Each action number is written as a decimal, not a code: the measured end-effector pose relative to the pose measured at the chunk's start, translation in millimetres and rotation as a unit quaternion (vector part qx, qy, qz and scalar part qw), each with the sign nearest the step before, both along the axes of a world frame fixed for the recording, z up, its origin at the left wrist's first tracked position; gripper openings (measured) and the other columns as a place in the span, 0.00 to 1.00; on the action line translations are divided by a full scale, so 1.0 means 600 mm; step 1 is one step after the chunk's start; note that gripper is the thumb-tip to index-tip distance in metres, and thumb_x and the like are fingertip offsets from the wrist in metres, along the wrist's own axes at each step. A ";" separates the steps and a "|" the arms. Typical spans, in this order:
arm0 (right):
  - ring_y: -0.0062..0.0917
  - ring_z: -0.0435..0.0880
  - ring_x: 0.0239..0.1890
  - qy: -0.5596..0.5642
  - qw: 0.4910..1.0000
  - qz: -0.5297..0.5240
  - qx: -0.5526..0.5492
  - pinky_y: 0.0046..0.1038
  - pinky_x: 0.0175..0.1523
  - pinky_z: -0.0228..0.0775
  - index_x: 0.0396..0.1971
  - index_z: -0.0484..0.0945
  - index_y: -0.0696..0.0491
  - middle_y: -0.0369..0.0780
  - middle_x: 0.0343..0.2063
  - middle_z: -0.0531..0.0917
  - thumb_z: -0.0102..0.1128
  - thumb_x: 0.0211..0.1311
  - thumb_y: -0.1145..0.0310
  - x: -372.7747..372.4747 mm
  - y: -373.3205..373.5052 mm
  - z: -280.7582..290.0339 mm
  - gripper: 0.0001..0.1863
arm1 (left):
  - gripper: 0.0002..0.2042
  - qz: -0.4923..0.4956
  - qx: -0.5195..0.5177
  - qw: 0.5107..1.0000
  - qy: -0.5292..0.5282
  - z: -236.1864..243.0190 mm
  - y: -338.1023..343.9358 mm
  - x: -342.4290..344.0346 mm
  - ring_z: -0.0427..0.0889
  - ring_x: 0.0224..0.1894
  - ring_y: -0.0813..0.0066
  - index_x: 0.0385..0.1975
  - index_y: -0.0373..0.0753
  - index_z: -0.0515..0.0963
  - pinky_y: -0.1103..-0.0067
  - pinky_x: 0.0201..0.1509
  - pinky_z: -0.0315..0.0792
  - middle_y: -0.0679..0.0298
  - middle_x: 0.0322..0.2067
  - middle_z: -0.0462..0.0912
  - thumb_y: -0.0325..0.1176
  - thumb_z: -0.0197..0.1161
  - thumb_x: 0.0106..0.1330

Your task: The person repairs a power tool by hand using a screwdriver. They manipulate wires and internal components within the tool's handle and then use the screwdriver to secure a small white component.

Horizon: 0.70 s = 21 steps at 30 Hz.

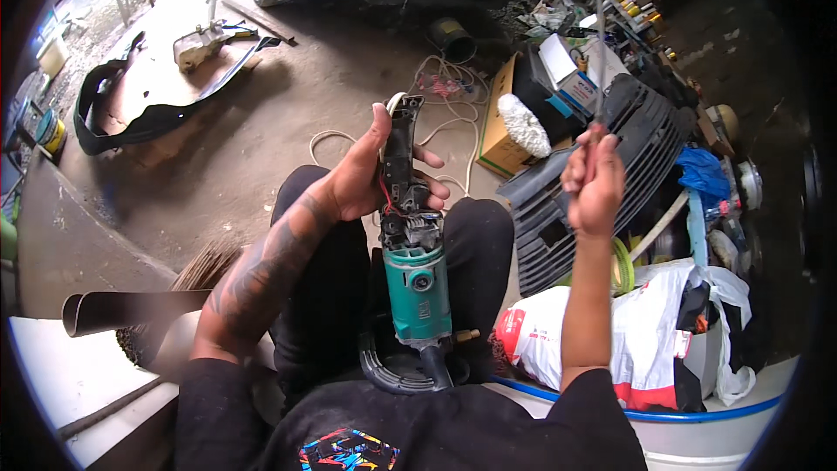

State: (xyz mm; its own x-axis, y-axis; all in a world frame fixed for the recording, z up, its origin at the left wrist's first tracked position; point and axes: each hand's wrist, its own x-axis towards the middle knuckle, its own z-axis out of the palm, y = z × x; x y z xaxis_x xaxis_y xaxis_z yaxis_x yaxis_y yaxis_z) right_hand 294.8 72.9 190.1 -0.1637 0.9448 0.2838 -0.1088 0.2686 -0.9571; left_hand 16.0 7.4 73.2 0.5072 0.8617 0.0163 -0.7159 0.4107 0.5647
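A corded grinder [418, 296] with a teal motor housing rests upright between my thighs, its black loop handle nearest my body. Its far black grip is opened up, baring the inside and a red wire. My left hand [362, 170] supports that opened grip, palm and fingers behind it, thumb stretched out along its left side. Off to the right, my right hand [595, 183] is raised and closed around the red handle of a screwdriver [600, 52]. The screwdriver's long shaft points up and away, apart from the grinder. A brass-coloured fitting sticks out on the housing's near right.
A pale cord [475, 135] lies looped on the floor ahead. To the right are a cardboard box [497, 122], a black slatted grille [602, 174] and white plastic bags [558, 340]. A curved black trim piece [113, 139] lies far left; a brown tube [131, 312] is near left.
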 end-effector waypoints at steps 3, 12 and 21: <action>0.15 0.61 0.15 0.066 0.994 0.000 -0.089 0.18 0.21 0.54 0.39 0.72 0.54 0.32 0.15 0.67 0.42 0.74 0.49 -0.018 0.004 -0.102 0.21 | 0.50 0.040 -0.013 0.999 0.016 -0.013 -0.004 0.000 0.85 0.37 0.54 0.48 0.31 0.71 0.62 0.49 0.77 0.47 0.32 0.83 0.81 0.36 0.53; 0.16 0.66 0.21 0.133 0.982 0.085 -0.099 0.20 0.26 0.59 0.40 0.71 0.51 0.33 0.20 0.68 0.43 0.74 0.50 -0.079 -0.046 -0.217 0.18 | 0.43 0.152 -0.057 0.986 0.047 -0.035 -0.007 0.022 0.83 0.26 0.67 0.42 0.37 0.71 0.71 0.35 0.80 0.56 0.25 0.80 0.78 0.39 0.57; 0.19 0.75 0.36 -0.022 0.977 0.207 -0.049 0.24 0.44 0.70 0.35 0.63 0.49 0.37 0.40 0.73 0.70 0.53 0.77 -0.145 -0.084 -0.185 0.21 | 0.35 0.213 -0.125 0.966 0.072 -0.027 0.002 0.036 0.78 0.22 0.73 0.34 0.42 0.68 0.77 0.26 0.75 0.65 0.23 0.73 0.75 0.46 0.58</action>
